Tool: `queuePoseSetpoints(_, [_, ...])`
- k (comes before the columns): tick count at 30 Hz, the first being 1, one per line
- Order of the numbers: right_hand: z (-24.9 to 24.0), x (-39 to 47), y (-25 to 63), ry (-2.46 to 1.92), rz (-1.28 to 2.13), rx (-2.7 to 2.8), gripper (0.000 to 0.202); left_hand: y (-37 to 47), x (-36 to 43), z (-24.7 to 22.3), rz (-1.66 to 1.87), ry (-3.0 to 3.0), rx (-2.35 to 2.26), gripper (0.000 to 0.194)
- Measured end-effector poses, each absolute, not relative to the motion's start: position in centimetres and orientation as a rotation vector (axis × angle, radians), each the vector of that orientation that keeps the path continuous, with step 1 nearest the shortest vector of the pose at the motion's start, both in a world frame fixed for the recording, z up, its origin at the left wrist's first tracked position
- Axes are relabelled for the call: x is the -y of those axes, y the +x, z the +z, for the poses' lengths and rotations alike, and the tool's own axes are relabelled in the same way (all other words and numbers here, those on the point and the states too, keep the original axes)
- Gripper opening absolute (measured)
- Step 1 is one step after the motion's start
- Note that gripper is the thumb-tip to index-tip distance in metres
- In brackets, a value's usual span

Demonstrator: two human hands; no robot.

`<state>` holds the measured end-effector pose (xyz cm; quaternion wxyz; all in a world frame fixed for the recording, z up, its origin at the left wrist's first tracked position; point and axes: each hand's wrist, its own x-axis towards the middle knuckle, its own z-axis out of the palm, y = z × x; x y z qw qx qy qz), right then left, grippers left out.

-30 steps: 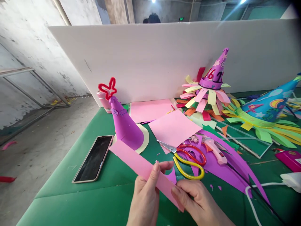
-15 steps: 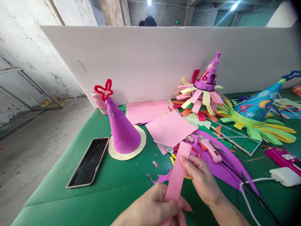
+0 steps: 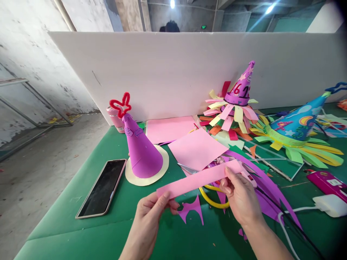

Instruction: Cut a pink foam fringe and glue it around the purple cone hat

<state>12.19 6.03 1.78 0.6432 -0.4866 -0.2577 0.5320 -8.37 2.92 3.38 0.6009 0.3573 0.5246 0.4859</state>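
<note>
A pink paper strip point(image 3: 197, 180) stretches between my two hands above the table, its right end higher than its left. My left hand point(image 3: 151, 213) pinches the left end between thumb and fingers. Near the other end, my right hand point(image 3: 240, 191) grips the strip the same way. Below it lie purple paper scraps point(image 3: 192, 209) and yellow-handled scissors point(image 3: 214, 198), partly covered by the strip. Beyond my left hand stands a purple paper cone hat point(image 3: 142, 151) with a cream brim and a red pipe-cleaner shape on its tip.
A phone point(image 3: 103, 187) lies at the left on the green table point(image 3: 67, 195). Pink sheets point(image 3: 197, 148) lie behind the strip. Finished fringed hats, one purple point(image 3: 240, 94) and one blue point(image 3: 298, 122), stand at the back right. A white charger point(image 3: 329, 205) and cables are at the right.
The pink strip has turned from nearly upright to almost level. My left hand has moved left and up to its left end; my right hand has moved slightly right.
</note>
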Motion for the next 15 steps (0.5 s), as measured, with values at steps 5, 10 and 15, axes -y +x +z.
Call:
queuePoseSetpoints(5, [1.7, -5.5, 11.1, -1.049, 1.297, 0.421, 0.03, -7.8, -2.9, 2.7, 1.407, 0.563, -1.178, 0.022])
queuePoseSetpoints(10, [1.4, -4.3, 8.7, -1.028, 1.391, 0.427, 0.032, -5.8, -2.4, 3.0, 1.408, 0.557, -1.039, 0.024])
queuePoseSetpoints(15, [0.9, -3.1, 7.3, -1.07, 1.474, 0.515, 0.034, -4.1, -2.2, 3.3, 1.366, 0.532, -1.073, 0.027])
